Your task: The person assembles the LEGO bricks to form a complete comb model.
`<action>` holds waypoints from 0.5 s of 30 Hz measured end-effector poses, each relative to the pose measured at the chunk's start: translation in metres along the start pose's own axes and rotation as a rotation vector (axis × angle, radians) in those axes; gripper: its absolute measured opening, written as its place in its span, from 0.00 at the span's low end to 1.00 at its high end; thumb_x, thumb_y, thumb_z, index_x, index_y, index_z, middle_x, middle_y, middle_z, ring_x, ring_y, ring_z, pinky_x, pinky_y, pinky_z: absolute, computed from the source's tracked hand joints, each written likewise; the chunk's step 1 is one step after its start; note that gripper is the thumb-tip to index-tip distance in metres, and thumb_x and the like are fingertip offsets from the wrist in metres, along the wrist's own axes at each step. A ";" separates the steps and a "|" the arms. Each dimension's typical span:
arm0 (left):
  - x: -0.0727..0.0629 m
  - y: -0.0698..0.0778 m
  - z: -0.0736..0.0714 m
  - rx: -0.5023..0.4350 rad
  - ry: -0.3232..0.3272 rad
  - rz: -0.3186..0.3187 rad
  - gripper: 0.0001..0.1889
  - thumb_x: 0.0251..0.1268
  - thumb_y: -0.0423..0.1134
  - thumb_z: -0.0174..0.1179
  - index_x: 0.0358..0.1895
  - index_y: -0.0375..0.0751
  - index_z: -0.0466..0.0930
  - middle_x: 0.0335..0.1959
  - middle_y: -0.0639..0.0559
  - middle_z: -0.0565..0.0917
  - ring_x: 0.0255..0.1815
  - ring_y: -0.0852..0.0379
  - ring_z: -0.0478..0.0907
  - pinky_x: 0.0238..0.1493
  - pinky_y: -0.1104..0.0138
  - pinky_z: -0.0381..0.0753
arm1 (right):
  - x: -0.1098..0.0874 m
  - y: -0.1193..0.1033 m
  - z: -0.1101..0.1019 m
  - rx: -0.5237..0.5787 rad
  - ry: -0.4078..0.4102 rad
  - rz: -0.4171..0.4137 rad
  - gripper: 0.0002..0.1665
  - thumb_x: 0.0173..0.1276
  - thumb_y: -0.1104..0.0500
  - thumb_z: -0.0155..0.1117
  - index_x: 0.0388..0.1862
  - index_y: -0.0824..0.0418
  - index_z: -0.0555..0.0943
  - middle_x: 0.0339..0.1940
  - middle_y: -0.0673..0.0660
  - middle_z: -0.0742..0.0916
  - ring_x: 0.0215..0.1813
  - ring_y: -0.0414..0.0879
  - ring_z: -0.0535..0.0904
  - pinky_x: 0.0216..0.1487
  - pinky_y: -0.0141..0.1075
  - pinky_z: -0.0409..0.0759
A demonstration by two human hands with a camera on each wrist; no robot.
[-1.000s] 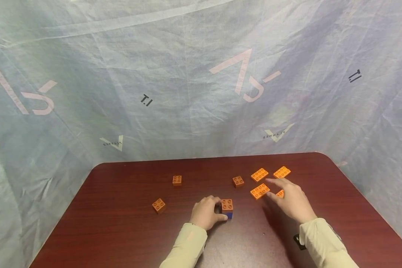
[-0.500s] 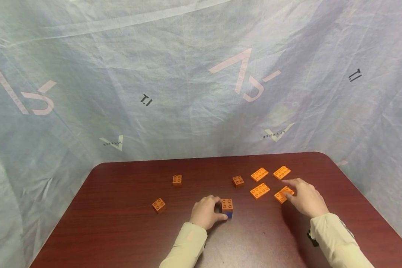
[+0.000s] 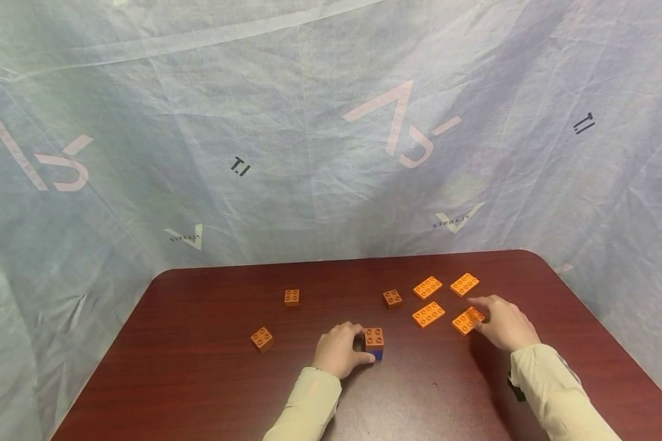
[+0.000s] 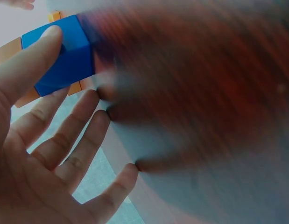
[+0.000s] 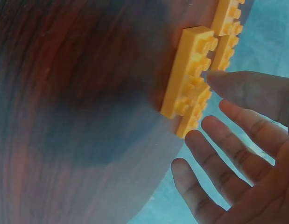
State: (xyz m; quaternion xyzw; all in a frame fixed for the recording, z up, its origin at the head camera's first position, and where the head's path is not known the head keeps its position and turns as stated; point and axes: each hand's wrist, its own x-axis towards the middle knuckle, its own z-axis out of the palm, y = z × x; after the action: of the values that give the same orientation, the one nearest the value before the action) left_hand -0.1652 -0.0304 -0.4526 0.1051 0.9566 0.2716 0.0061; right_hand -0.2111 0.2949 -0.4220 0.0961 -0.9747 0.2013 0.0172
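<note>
My left hand (image 3: 338, 351) holds a two-brick stack between thumb and fingers. An orange 2x2 toy brick (image 3: 374, 338) tops the stack, over a blue brick (image 3: 377, 354). In the left wrist view the thumb lies across the blue brick (image 4: 72, 60), and the other fingers are spread near the tabletop. My right hand (image 3: 507, 324) hovers beside a bright orange eight-stud brick (image 3: 463, 323), overlapping its right end in the head view. From the right wrist, the thumb (image 5: 242, 88) is seen near the studs of that thin brick (image 5: 181, 79), with the fingers extended and spread.
Three more bright orange eight-stud bricks, such as the near-left one (image 3: 428, 314), lie by the right hand. Loose darker orange 2x2 bricks sit at back centre (image 3: 392, 299), back left (image 3: 292, 297) and left (image 3: 262, 339). Grey cloth (image 3: 309, 184) hangs behind the dark red table (image 3: 198, 380).
My right hand has moved to the right, from the near-left eight-stud brick to the near-right one, uncovering most of it. The left hand and its stack have stayed in place.
</note>
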 end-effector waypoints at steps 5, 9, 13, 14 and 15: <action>0.000 0.000 0.001 0.006 0.000 0.003 0.23 0.51 0.46 0.80 0.49 0.41 0.86 0.41 0.51 0.84 0.45 0.50 0.82 0.52 0.50 0.80 | 0.002 0.003 0.005 0.024 -0.007 -0.015 0.29 0.56 0.68 0.72 0.59 0.71 0.81 0.58 0.75 0.80 0.57 0.75 0.76 0.52 0.65 0.76; 0.000 0.000 0.002 0.008 0.003 0.005 0.23 0.51 0.46 0.80 0.49 0.42 0.86 0.40 0.52 0.84 0.45 0.51 0.82 0.51 0.50 0.80 | 0.007 0.005 0.008 0.037 -0.031 -0.019 0.31 0.53 0.69 0.73 0.59 0.71 0.80 0.58 0.75 0.81 0.57 0.73 0.77 0.52 0.64 0.77; 0.000 0.000 0.002 0.006 0.004 0.002 0.23 0.51 0.46 0.80 0.49 0.42 0.86 0.41 0.52 0.85 0.45 0.51 0.82 0.52 0.50 0.80 | 0.011 0.006 0.009 0.046 -0.086 -0.001 0.33 0.54 0.69 0.74 0.61 0.71 0.79 0.59 0.77 0.80 0.53 0.71 0.78 0.50 0.62 0.77; 0.000 0.000 0.002 0.005 0.004 0.000 0.23 0.51 0.46 0.80 0.50 0.42 0.86 0.41 0.52 0.85 0.45 0.51 0.82 0.52 0.49 0.80 | 0.012 0.006 0.008 0.046 -0.098 0.008 0.33 0.54 0.68 0.74 0.61 0.71 0.79 0.59 0.77 0.80 0.53 0.71 0.78 0.50 0.62 0.77; 0.000 0.000 0.002 0.005 0.004 0.000 0.23 0.51 0.46 0.80 0.50 0.42 0.86 0.41 0.51 0.85 0.45 0.50 0.82 0.52 0.49 0.80 | 0.013 0.006 0.008 0.045 -0.110 0.015 0.33 0.55 0.67 0.74 0.62 0.72 0.79 0.59 0.77 0.80 0.53 0.71 0.78 0.50 0.62 0.77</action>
State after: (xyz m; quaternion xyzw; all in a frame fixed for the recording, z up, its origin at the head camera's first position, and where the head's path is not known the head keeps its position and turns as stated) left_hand -0.1655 -0.0298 -0.4541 0.1044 0.9574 0.2692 0.0039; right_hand -0.2250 0.2950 -0.4311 0.1003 -0.9700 0.2178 -0.0399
